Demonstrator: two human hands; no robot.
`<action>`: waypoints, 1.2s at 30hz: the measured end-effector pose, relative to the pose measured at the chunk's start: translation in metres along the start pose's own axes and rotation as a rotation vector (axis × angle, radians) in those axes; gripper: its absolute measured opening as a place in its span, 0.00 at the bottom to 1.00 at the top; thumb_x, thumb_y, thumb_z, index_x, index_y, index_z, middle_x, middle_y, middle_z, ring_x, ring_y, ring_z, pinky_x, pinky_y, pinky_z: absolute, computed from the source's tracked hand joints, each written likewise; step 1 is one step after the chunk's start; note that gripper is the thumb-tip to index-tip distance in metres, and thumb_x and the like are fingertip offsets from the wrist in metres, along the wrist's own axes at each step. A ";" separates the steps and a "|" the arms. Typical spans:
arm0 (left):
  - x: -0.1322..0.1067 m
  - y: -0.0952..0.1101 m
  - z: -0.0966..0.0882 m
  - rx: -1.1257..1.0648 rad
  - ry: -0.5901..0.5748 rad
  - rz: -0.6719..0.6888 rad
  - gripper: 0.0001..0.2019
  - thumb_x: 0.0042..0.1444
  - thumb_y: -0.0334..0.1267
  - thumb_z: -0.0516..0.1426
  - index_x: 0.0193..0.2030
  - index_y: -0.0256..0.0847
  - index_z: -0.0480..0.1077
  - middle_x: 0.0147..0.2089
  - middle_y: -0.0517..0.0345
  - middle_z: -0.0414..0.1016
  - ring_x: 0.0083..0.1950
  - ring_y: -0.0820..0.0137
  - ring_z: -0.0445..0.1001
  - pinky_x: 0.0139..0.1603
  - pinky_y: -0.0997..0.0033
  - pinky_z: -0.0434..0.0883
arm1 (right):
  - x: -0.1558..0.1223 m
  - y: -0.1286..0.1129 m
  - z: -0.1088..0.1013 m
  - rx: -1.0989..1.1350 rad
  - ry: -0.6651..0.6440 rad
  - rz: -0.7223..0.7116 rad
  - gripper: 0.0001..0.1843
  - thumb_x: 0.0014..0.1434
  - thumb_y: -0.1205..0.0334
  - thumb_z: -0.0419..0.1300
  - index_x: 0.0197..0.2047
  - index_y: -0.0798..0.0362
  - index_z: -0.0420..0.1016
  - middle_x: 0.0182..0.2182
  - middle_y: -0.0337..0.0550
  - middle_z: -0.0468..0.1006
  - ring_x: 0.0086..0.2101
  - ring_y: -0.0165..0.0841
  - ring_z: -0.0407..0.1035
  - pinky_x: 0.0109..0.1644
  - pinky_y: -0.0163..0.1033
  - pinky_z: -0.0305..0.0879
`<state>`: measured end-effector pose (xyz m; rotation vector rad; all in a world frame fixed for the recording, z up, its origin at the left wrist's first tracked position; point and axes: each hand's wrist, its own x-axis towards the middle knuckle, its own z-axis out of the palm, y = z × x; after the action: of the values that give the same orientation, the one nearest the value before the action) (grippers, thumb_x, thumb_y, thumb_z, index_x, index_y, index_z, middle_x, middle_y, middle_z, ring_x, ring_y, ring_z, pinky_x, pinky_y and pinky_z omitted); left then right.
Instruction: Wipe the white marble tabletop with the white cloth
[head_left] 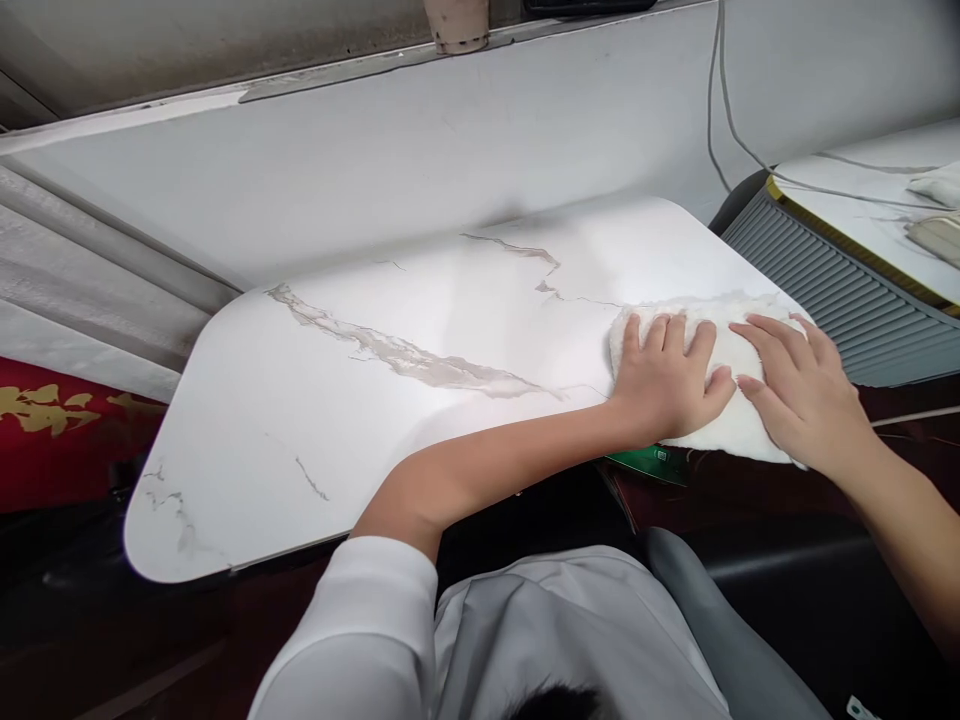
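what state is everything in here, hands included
Table: right end partly covered
Cloth: spread out on the table
Left hand: open, palm down on the cloth
Right hand: open, palm down on the cloth
Cup: upright, top out of view
Cables: hanging slack

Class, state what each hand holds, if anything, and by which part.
Neither visibly grips anything; the left hand and right hand lie on top of the white cloth.

At twelve o'clock I see a pale wall (420, 160) under a worn ledge (337, 78); past nine, pale ridged folds (90, 270); at two, a yellow-edged white tabletop (862, 185).
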<state>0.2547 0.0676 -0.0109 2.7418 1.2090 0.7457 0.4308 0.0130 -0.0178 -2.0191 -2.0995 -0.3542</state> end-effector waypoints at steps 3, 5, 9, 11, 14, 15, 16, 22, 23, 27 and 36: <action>-0.004 -0.005 -0.004 -0.015 -0.016 -0.014 0.24 0.68 0.44 0.46 0.66 0.35 0.63 0.68 0.43 0.66 0.70 0.56 0.61 0.72 0.45 0.52 | 0.007 -0.010 -0.003 0.030 -0.019 0.010 0.31 0.67 0.48 0.37 0.67 0.50 0.60 0.67 0.43 0.60 0.66 0.51 0.51 0.71 0.58 0.53; -0.003 -0.008 -0.005 -0.023 -0.033 -0.027 0.25 0.68 0.44 0.46 0.67 0.35 0.62 0.69 0.43 0.65 0.70 0.56 0.60 0.72 0.44 0.51 | 0.013 -0.015 -0.005 0.026 -0.036 0.030 0.31 0.66 0.48 0.38 0.66 0.50 0.62 0.66 0.42 0.61 0.65 0.53 0.53 0.69 0.60 0.56; 0.003 -0.014 -0.008 -0.031 -0.072 -0.048 0.24 0.69 0.44 0.46 0.67 0.35 0.62 0.69 0.44 0.64 0.71 0.57 0.59 0.74 0.44 0.48 | 0.026 -0.020 -0.007 0.030 -0.070 0.063 0.32 0.64 0.48 0.40 0.65 0.49 0.63 0.65 0.41 0.63 0.65 0.54 0.54 0.66 0.61 0.60; 0.006 -0.017 -0.009 -0.042 -0.090 -0.052 0.24 0.68 0.44 0.46 0.67 0.35 0.62 0.69 0.44 0.64 0.71 0.57 0.58 0.74 0.44 0.48 | 0.031 -0.021 -0.007 0.038 -0.082 0.074 0.32 0.63 0.48 0.41 0.65 0.49 0.63 0.65 0.41 0.63 0.65 0.54 0.54 0.67 0.61 0.59; 0.013 -0.023 -0.010 -0.053 -0.124 -0.066 0.24 0.68 0.43 0.46 0.67 0.37 0.61 0.69 0.45 0.63 0.72 0.57 0.57 0.75 0.45 0.47 | 0.041 -0.021 -0.005 0.051 -0.102 0.082 0.32 0.62 0.48 0.42 0.65 0.50 0.63 0.66 0.42 0.63 0.66 0.53 0.52 0.68 0.61 0.57; 0.016 -0.025 -0.010 -0.053 -0.137 -0.074 0.24 0.68 0.43 0.46 0.67 0.38 0.61 0.70 0.46 0.63 0.72 0.57 0.56 0.75 0.45 0.46 | 0.046 -0.020 -0.004 0.056 -0.113 0.085 0.32 0.62 0.48 0.42 0.66 0.49 0.63 0.66 0.42 0.62 0.66 0.53 0.52 0.68 0.61 0.57; 0.020 -0.028 -0.010 -0.053 -0.150 -0.084 0.24 0.68 0.43 0.46 0.68 0.38 0.60 0.70 0.47 0.63 0.73 0.57 0.56 0.75 0.46 0.46 | 0.051 -0.020 -0.003 0.061 -0.123 0.088 0.32 0.62 0.48 0.42 0.66 0.49 0.62 0.66 0.42 0.62 0.66 0.53 0.52 0.67 0.62 0.58; 0.058 -0.063 0.001 -0.057 -0.171 -0.182 0.24 0.69 0.43 0.44 0.69 0.44 0.59 0.71 0.53 0.60 0.75 0.60 0.51 0.77 0.50 0.43 | 0.107 -0.023 0.011 0.146 -0.159 0.055 0.30 0.65 0.51 0.43 0.68 0.48 0.59 0.67 0.43 0.60 0.65 0.52 0.49 0.67 0.61 0.54; 0.067 -0.071 0.003 -0.062 -0.179 -0.192 0.24 0.69 0.43 0.43 0.69 0.44 0.58 0.72 0.53 0.59 0.76 0.61 0.50 0.77 0.50 0.42 | 0.119 -0.025 0.013 0.159 -0.168 0.060 0.29 0.66 0.52 0.44 0.68 0.48 0.59 0.67 0.43 0.60 0.65 0.52 0.49 0.67 0.61 0.53; 0.096 -0.107 0.004 -0.090 -0.199 -0.228 0.26 0.69 0.43 0.41 0.71 0.40 0.55 0.74 0.51 0.56 0.76 0.63 0.50 0.77 0.49 0.41 | 0.165 -0.034 0.024 0.215 -0.173 0.065 0.28 0.67 0.54 0.46 0.68 0.49 0.60 0.67 0.46 0.60 0.66 0.51 0.48 0.68 0.60 0.51; 0.143 -0.172 0.011 -0.141 -0.179 -0.347 0.24 0.70 0.47 0.39 0.70 0.47 0.52 0.74 0.65 0.56 0.75 0.65 0.45 0.77 0.55 0.33 | 0.246 -0.047 0.050 0.283 -0.120 0.013 0.25 0.70 0.55 0.47 0.66 0.51 0.64 0.64 0.46 0.64 0.62 0.50 0.54 0.65 0.58 0.55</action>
<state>0.2248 0.2893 -0.0026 2.3388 1.4713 0.5141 0.3740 0.2603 0.0097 -1.9272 -2.0663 0.0665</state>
